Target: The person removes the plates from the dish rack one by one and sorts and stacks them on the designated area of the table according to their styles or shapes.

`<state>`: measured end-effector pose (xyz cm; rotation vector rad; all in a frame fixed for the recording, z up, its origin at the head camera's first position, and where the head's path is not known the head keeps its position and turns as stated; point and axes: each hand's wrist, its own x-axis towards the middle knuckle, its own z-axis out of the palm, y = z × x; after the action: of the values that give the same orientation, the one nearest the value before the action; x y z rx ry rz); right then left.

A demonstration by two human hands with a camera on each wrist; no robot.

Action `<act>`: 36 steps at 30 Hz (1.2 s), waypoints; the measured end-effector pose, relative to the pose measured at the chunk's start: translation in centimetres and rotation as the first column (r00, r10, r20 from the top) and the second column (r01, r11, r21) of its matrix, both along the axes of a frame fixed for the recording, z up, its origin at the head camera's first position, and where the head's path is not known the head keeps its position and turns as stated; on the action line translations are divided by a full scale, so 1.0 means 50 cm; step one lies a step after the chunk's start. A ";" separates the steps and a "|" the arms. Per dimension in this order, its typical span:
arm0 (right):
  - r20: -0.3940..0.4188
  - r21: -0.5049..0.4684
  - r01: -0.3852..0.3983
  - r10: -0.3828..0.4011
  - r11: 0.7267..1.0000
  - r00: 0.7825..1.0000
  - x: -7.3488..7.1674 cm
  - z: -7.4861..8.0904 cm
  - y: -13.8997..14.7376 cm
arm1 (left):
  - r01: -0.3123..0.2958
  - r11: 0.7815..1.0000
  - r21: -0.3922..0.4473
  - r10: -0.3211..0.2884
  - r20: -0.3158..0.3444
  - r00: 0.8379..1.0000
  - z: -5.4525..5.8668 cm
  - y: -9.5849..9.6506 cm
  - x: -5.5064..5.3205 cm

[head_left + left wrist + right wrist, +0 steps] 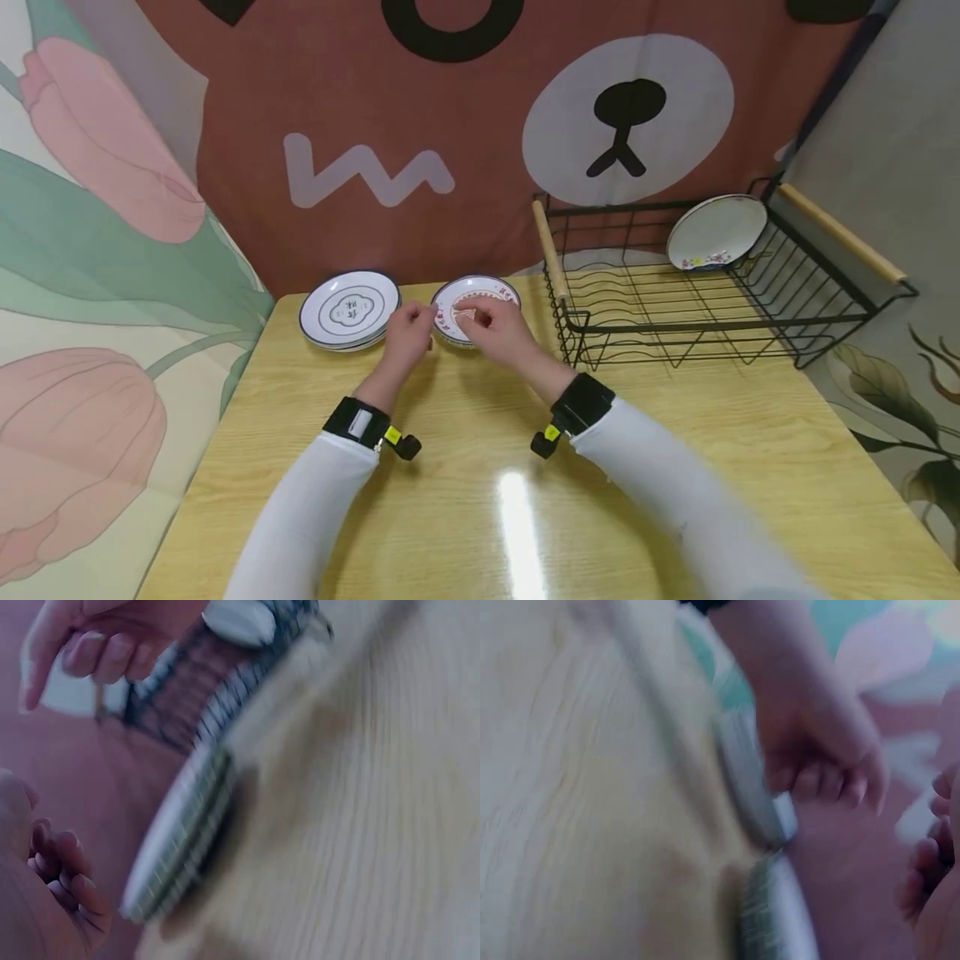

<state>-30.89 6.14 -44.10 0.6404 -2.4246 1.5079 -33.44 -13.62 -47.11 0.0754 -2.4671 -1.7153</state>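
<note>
My left hand (408, 331) is in the air between two stacks of plates, with its fingers loosely curled and nothing in them. To its left is a stack of plates (318, 315) with dark blue rims and a printed emblem. Red patterning covers the top plate of the smaller stack (447, 293), partly hidden by my right hand (504, 332). That hand hovers over the stack's near right side, fingers bent and holding nothing. In the left wrist view the stack (176, 832) shows patterned sides, apart from the fingers of both hands.
A black wire dish rack (675, 327) with wooden handles stands on the right of the wooden table (450, 517). One white plate with a floral edge (716, 229) leans upright in its far right corner. A bear-print cloth (480, 125) hangs behind the table.
</note>
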 end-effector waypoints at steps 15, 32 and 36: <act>-0.277 0.278 -0.143 0.222 0.950 0.935 0.061 0.223 0.135 | 0.195 0.876 0.441 -0.195 -0.047 0.980 0.106 0.049 0.198; -0.273 0.534 0.190 -0.044 0.824 0.961 -0.151 0.409 0.398 | 0.246 0.836 0.490 -0.232 -0.092 0.968 0.088 0.078 0.232; -0.191 0.598 0.222 -0.132 0.770 0.973 -0.199 0.406 0.474 | 0.257 0.840 0.477 -0.239 -0.099 0.966 0.087 0.082 0.239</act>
<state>-40.81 29.82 -23.79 0.5702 -2.7606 0.5423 -21.49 -9.53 -42.78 -0.2356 -2.0254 -2.3909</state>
